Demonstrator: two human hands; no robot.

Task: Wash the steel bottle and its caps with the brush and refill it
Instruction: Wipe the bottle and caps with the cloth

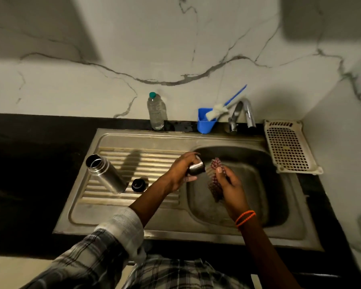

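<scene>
The open steel bottle (pixel 104 173) stands on the ribbed drainboard at the left, its mouth uncovered. A small black inner cap (pixel 138 185) sits just right of it. My left hand (pixel 180 173) holds the steel outer cap (pixel 196 168) at the left rim of the basin. My right hand (pixel 229 187) holds a dark red netted scrubber (pixel 215 180) over the basin, close to the cap's open end. The white bottle brush with a blue handle (pixel 224 107) rests in a blue cup (pixel 205 120) behind the sink.
A clear plastic water bottle (pixel 157 111) with a green lid stands at the wall. The chrome tap (pixel 243 113) arches over the basin (pixel 279 207). A cream perforated tray (pixel 288 147) lies on the right. Black counter (pixel 29 163) surrounds the sink.
</scene>
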